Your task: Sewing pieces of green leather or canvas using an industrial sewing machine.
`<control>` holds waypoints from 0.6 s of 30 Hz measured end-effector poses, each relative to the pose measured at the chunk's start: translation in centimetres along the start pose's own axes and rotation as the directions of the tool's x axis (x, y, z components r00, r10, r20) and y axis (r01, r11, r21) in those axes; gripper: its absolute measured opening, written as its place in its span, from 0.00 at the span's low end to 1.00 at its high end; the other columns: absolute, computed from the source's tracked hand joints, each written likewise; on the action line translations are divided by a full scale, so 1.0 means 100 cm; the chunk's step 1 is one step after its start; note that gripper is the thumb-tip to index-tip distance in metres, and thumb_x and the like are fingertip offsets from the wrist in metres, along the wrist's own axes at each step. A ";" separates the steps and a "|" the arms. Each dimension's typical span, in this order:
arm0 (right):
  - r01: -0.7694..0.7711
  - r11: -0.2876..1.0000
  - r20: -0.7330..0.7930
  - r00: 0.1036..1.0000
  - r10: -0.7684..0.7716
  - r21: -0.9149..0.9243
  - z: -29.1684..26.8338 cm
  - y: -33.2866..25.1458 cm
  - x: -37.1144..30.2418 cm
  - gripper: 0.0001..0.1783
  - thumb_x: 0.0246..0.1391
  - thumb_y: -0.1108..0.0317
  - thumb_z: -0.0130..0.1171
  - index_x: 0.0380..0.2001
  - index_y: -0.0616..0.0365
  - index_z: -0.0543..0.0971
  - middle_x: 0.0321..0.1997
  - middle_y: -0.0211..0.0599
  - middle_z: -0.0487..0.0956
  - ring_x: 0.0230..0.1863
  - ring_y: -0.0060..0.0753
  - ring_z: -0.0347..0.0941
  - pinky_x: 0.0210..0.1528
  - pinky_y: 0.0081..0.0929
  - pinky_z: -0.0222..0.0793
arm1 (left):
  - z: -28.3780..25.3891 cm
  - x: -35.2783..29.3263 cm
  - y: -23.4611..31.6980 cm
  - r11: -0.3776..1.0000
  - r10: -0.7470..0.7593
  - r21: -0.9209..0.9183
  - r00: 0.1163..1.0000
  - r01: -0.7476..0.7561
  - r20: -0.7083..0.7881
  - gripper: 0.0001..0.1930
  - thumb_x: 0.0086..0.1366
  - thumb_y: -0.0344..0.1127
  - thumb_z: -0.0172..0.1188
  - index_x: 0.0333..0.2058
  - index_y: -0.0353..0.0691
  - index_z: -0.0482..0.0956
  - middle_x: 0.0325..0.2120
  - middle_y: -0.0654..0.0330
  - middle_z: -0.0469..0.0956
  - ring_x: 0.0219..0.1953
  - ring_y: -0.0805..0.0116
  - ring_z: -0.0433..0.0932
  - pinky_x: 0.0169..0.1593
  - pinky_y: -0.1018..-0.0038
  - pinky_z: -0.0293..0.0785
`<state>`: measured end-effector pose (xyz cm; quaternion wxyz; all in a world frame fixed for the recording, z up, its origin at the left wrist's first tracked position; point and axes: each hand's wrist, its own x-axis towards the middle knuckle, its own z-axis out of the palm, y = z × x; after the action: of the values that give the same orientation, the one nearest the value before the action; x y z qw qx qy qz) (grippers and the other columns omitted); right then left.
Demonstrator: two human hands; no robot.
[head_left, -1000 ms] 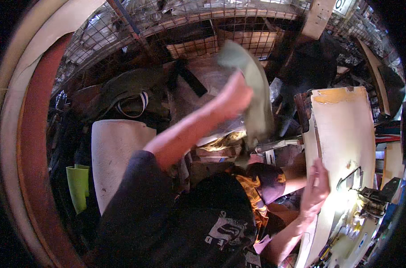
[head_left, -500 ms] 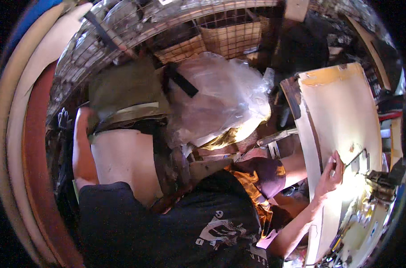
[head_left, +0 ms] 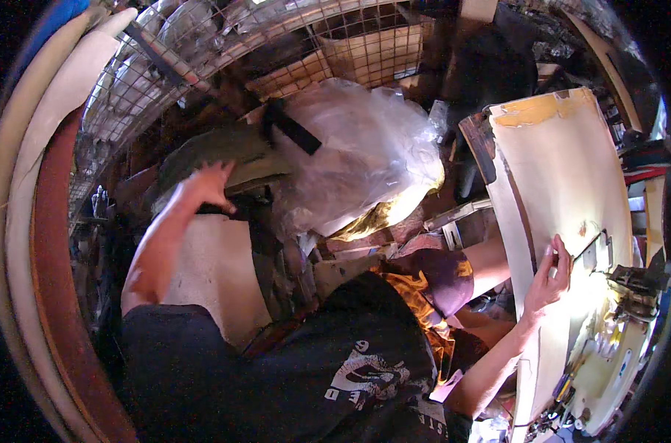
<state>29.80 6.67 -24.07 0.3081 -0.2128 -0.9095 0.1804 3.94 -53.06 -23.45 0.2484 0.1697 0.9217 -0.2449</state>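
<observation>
My left hand (head_left: 211, 186), fingers spread and slightly blurred, hovers over the near edge of an olive-green cloth or bag (head_left: 239, 156). Just below it stands a pale, smooth panel (head_left: 216, 273). On the right, my right hand (head_left: 548, 279) is closed over a cream-coloured board (head_left: 553, 177), fingers bunched and one fingertip pointing up. A thin dark rod (head_left: 589, 247) runs from beside these fingertips across the board. Whether the fingers grip it, or something smaller, I cannot make out.
A large clear plastic bag (head_left: 358, 151) lies beyond my legs, a black strap (head_left: 295, 131) across it. Wire mesh (head_left: 365, 44) closes off the back. Rolled sheets (head_left: 25, 221) curve along the left. A dark metal clamp-like device (head_left: 634, 292) and small tools crowd the lit right side.
My left hand has moved rightward from the olive cloth's left side, and the cloth has sunk lower and flatter. My right hand stays nearly in place; the rod's angle looks steeper.
</observation>
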 end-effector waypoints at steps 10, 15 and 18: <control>-0.071 0.994 0.058 0.996 0.066 0.089 -0.001 0.006 -0.001 0.15 0.67 0.69 0.54 0.53 0.61 0.80 0.50 0.44 0.82 0.51 0.41 0.78 0.51 0.33 0.74 | -0.010 0.009 -0.139 0.738 -0.072 -0.670 0.978 -0.080 -0.196 0.19 0.69 0.40 0.55 0.53 0.34 0.76 0.47 0.43 0.81 0.50 0.49 0.79 0.56 0.63 0.71; -0.066 0.992 0.052 0.997 0.061 0.103 0.000 0.006 -0.001 0.15 0.67 0.69 0.54 0.53 0.61 0.80 0.50 0.45 0.82 0.51 0.41 0.78 0.52 0.33 0.74 | 0.001 -0.006 -0.155 0.868 -0.115 -0.496 0.981 0.021 -0.159 0.16 0.66 0.35 0.56 0.48 0.32 0.78 0.40 0.45 0.82 0.44 0.47 0.79 0.52 0.64 0.72; -0.099 0.986 0.053 0.994 0.092 0.134 -0.001 0.006 -0.002 0.15 0.67 0.69 0.54 0.53 0.62 0.80 0.50 0.45 0.81 0.52 0.42 0.78 0.53 0.34 0.73 | 0.019 -0.005 -0.119 0.974 0.147 -0.170 0.989 -0.147 -0.016 0.19 0.58 0.37 0.62 0.46 0.32 0.79 0.45 0.43 0.79 0.50 0.47 0.78 0.54 0.57 0.73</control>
<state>30.12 7.09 -24.39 0.2915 -0.2302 -0.8908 0.2618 -0.12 -63.95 -20.26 0.2781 0.2158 0.9246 -0.1455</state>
